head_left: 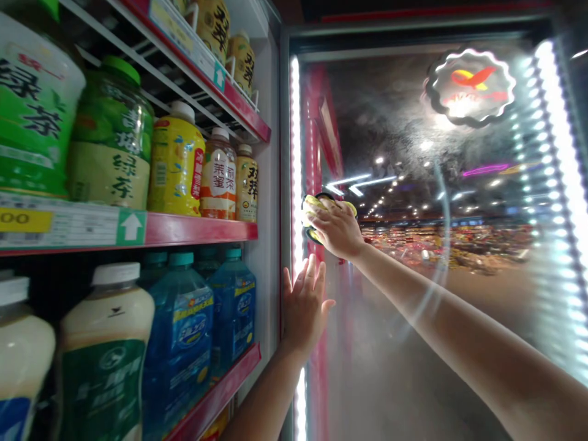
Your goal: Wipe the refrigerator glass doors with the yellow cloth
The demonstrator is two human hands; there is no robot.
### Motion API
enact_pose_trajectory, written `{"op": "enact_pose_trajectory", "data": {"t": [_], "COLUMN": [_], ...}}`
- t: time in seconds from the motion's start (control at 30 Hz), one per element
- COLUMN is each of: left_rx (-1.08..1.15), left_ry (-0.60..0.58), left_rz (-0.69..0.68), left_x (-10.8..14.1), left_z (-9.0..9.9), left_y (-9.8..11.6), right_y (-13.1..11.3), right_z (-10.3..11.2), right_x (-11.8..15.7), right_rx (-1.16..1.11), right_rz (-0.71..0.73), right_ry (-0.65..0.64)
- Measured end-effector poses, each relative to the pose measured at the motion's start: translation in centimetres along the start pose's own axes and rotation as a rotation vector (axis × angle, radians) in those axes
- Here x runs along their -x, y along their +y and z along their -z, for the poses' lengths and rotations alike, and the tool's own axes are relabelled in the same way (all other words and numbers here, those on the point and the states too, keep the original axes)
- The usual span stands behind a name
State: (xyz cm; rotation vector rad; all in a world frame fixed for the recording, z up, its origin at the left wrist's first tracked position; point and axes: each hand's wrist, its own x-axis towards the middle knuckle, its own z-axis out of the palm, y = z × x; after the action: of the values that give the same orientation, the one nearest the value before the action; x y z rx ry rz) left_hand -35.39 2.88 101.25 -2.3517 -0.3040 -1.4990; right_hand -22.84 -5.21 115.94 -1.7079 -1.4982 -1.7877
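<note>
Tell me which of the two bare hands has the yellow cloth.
The right hand: it holds the yellow, dark-edged cloth against the glass door. The left hand, lower down by the light strip, is open and holds nothing.

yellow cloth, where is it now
In the head view, the yellow cloth is just right of centre, under the right hand against the glass door, beside the left light strip and above the left hand.
</note>
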Motion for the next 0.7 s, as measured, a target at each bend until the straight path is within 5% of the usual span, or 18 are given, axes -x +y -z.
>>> {"op": "enact_pose_trajectory", "data": {"t": [0.17,0.37,0.57,0.7], "left_rx": [0.009,-0.019,-0.039,-0.047], "left_ry": [0.013,0.07,0.13,0.128], "left_rz": [0.014,0.006,0.006,-0.007], "left_x": [-0.2,-0.3,-0.1,0.2], "left_z": [0.1,-0.2,-0.6,-0.8], "left_y": [0.2,-0.4,-0.6,-0.9], "right_y": [1.1,0.8,0.8,4.0], "right_z": [0.7,0.5,1.0,2.2], "right_x": [2.3,-0.6,8.4,9.7], "right_rx": [-0.045,-0.004,0.009,0.063], "right_rz": [0.23,-0.099,0.221,0.029], "right_ry": [-0.076,0.058,-0.028,0.015]}}
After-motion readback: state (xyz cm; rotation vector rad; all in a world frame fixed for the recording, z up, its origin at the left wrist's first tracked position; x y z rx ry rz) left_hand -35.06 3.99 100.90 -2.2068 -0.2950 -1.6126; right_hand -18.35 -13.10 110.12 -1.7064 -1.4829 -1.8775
